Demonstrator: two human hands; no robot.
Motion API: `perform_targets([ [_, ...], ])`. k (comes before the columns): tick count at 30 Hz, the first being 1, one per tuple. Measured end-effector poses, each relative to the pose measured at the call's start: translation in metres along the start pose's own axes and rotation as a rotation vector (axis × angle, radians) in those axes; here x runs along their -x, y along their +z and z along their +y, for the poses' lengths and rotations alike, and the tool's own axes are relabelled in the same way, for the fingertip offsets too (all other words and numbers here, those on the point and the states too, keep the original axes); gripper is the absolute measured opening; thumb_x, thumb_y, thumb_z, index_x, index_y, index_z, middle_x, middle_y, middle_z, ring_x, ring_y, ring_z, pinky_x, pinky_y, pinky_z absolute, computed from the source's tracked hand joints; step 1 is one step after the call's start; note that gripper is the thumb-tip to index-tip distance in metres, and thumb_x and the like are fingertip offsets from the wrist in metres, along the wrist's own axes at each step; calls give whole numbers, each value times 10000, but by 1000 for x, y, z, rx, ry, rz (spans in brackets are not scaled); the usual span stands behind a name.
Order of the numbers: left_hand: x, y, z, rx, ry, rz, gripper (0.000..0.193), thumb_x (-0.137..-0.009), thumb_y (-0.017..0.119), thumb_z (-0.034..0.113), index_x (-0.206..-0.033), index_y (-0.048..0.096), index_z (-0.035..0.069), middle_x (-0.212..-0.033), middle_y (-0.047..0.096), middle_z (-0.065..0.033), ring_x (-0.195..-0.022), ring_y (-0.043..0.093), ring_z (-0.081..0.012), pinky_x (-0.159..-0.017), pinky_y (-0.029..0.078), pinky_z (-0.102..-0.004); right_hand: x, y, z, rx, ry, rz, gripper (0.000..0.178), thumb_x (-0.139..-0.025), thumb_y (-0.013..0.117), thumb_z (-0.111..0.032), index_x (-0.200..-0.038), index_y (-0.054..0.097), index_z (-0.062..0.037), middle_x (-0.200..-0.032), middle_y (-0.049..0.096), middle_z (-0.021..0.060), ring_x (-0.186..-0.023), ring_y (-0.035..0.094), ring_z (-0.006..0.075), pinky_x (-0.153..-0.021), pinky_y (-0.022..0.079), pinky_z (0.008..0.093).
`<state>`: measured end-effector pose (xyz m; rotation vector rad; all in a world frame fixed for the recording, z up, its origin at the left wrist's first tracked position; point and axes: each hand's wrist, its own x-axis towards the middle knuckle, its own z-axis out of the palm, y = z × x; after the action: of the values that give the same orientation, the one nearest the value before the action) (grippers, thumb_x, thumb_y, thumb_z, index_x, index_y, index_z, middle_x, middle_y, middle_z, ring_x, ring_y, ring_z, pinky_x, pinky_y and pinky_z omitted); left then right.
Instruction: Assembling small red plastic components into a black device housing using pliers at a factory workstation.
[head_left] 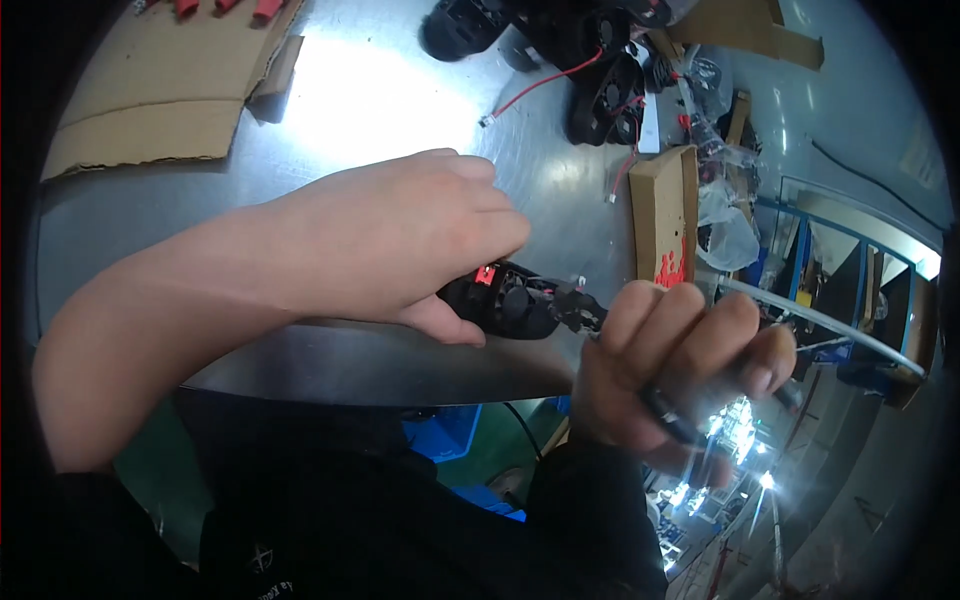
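Observation:
My left hand (430,215) is closed around a black plastic housing (538,325) close to the front edge of the metal table. A small round fan (515,302) sits in the housing, with a red part (486,275) beside it and thin wires at its right end. My right hand (670,345) grips a pair of pliers (580,311), its handles partly blurred. The plier jaws are at the right end of the housing, by the wires. Whether they pinch a wire, I cannot tell. My left fingers hide the housing's left part.
Cardboard (150,130) lies at the far left, with red pieces (265,10) on it. Several black fan units (605,100) with red wires are piled at the back. A cardboard box (655,215) holding small red bits stands right. Below the table edge is a blue bin (450,430).

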<state>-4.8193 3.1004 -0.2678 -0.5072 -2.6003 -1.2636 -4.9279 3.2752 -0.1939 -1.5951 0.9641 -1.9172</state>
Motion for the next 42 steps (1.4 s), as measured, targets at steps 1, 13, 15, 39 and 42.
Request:
perform_targets([
  [1, 1, 3, 1, -16, -18, 24, 434, -753, 852, 341, -926, 593, 39, -915, 632, -107, -991, 599, -304, -904, 493, -405, 7, 4, 4, 48, -72, 2, 559, -923, 734, -440, -1248, 441, -92, -850, 469, 44, -610, 447, 142, -531, 365, 314],
  [13, 3, 14, 5, 24, -112, 86, 443, -710, 881, 320, -902, 575, 64, -902, 593, -95, -930, 565, -311, -819, 470, -425, 35, 17, 23, 190, -77, 107, 649, -902, 704, -595, -1222, 397, -122, -875, 457, 67, -627, 442, 175, -565, 364, 332],
  [15, 3, 15, 4, 37, -110, 84, 438, -713, 879, 308, -908, 571, 64, -904, 591, -96, -936, 565, -312, -823, 470, -425, 36, 18, 25, 190, -82, 153, 638, -899, 704, -606, -1156, 371, -127, -876, 483, 92, -622, 484, 194, -562, 409, 348],
  [39, 2, 30, 17, -221, -32, 292, 457, -748, 856, 352, -965, 633, 18, -914, 688, -115, -967, 652, -293, -906, 508, -390, 25, 40, 16, 369, 116, 261, 421, -925, 631, -463, -1060, 390, -145, -814, 371, 30, -655, 344, 140, -609, 297, 327],
  [42, 2, 27, 19, -230, -51, 274, 457, -754, 850, 371, -948, 636, 17, -897, 696, -121, -953, 666, -303, -899, 521, -392, 34, 40, 19, 343, 42, 215, 402, -929, 647, -404, -1062, 383, -132, -817, 420, 57, -643, 385, 162, -618, 334, 346],
])
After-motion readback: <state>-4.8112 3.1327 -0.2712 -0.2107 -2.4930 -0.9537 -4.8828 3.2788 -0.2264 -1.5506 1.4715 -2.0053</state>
